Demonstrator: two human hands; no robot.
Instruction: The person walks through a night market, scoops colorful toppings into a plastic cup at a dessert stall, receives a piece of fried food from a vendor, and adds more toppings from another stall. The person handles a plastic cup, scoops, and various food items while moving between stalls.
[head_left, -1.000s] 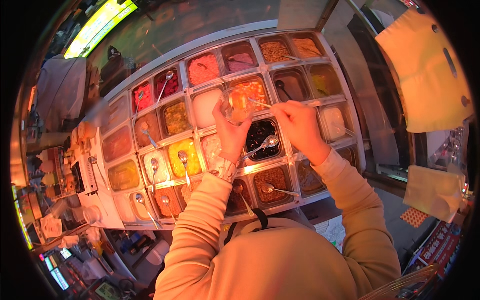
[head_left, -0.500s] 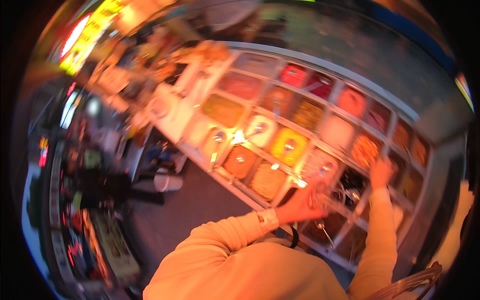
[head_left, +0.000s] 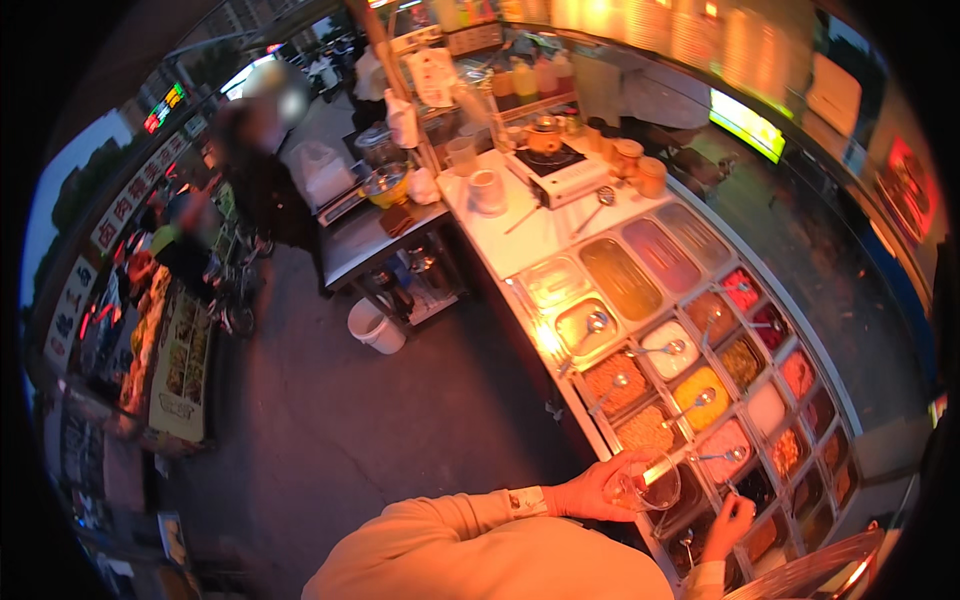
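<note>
"What does the left hand (head_left: 592, 492) have, down low and right of centre?"

"A clear round plastic cup (head_left: 657, 487). The thumb and fingers curve around its side, so that grip is closed about the cup, over the near edge of the pans at the lower right."

"And the right hand (head_left: 732, 527)?"

"Further toward the lower right corner, close to the cup, by the glossy black topping (head_left: 757, 484). Its fingers are bent in together, but from here I can't tell whether they have hold of anything."

"What's around them?"

"Just above the cup in the frame, a pale pink topping (head_left: 722, 438) with a shiny metal spoon (head_left: 737, 454) lying in it, then a bright yellow topping (head_left: 700, 380). Up at the top centre, a squat orange pot (head_left: 543, 139) sits on a white boxy portable stove (head_left: 563, 186)."

"And left of centre?"

"A round white plastic bucket (head_left: 379, 334), on the dark ground."
</note>
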